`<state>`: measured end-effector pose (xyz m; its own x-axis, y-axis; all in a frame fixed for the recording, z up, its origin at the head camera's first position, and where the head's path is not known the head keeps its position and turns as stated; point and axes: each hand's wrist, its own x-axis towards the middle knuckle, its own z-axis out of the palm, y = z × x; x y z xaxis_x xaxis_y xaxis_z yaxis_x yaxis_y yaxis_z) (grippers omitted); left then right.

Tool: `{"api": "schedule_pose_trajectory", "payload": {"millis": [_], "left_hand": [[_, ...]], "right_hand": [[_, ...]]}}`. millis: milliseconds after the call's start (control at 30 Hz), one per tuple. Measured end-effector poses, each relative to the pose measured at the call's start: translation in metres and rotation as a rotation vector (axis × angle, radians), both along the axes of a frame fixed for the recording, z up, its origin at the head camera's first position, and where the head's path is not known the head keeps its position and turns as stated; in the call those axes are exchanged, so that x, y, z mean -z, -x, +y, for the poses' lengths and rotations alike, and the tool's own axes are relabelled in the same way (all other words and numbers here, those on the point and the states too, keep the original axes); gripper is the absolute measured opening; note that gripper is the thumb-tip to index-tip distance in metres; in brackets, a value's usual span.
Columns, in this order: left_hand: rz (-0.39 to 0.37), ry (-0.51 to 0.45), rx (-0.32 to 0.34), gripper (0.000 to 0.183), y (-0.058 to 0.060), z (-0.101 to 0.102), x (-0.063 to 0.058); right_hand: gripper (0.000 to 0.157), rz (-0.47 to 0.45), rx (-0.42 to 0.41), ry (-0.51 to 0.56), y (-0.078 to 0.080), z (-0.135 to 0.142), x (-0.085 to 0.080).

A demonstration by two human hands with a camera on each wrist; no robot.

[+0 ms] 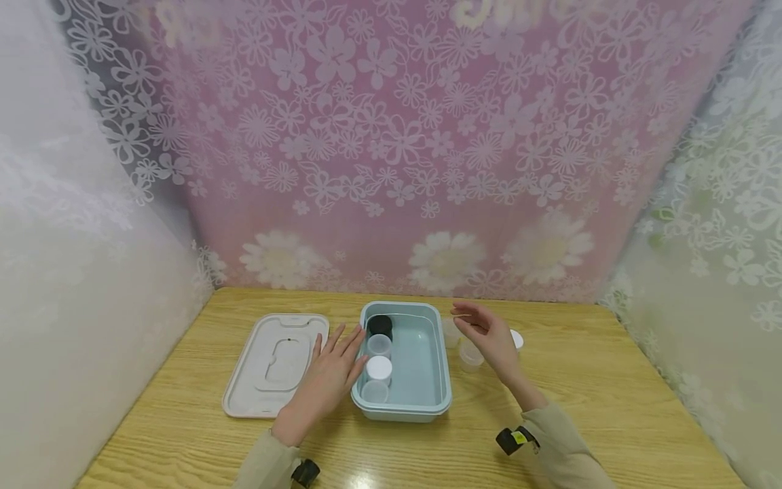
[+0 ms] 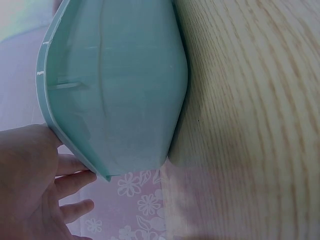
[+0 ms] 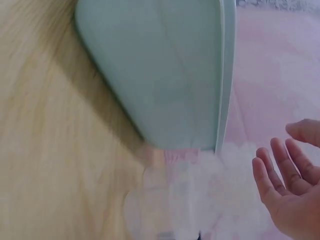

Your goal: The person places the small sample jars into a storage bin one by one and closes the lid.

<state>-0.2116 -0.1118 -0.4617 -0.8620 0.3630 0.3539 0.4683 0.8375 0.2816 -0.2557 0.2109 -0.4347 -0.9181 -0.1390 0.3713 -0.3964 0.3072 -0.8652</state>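
Observation:
A light blue plastic bin (image 1: 421, 360) stands on the table, with a row of small round jars along its left side. Among them are a black-topped jar (image 1: 381, 326), a white-lidded jar (image 1: 379, 369) and two translucent ones (image 1: 379, 346). My left hand (image 1: 330, 372) rests with spread fingers on the bin's left rim, as the left wrist view also shows. Just right of the bin, my right hand (image 1: 493, 343) hovers with loosely bent fingers and holds nothing. Below and beside it stand translucent jars (image 1: 471, 357), partly hidden by the hand.
A white rectangular lid (image 1: 244, 380) lies left of the bin, partly under my left hand. A white round top (image 1: 517, 339) shows behind the right hand. The wooden table (image 1: 415, 455) meets a floral curtain (image 1: 379, 204) at the back.

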Motion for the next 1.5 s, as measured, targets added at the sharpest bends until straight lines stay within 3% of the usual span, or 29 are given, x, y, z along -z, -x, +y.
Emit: {"api": "schedule_pose_trajectory", "payload": {"millis": [233,733,933,1067,1267,1500], "left_hand": [[0.003,-0.012,0.007,0.053,0.0,0.001,-0.001],[-0.009,-0.018,0.005,0.053,-0.001,-0.001,-0.002],[-0.007,-0.017,0.013,0.053,0.0,-0.001,-0.002],[-0.001,-0.018,0.013,0.053,-0.001,-0.001,-0.001],[0.013,-0.018,0.017,0.052,-0.001,-0.001,-0.001],[0.018,-0.018,0.021,0.052,-0.002,-0.001,-0.002]], "right_hand": [[0.04,0.002,-0.014,0.025,-0.011,0.024,0.014],[0.052,-0.063,0.108,-0.215,-0.016,0.044,0.042],[0.06,-0.188,0.109,-0.277,-0.015,0.042,0.044],[0.059,-0.224,0.106,-0.295,-0.014,0.04,0.045],[0.053,-0.206,0.134,-0.292,-0.013,0.039,0.042],[0.053,-0.119,0.116,-0.203,-0.017,0.037,0.022]]}}
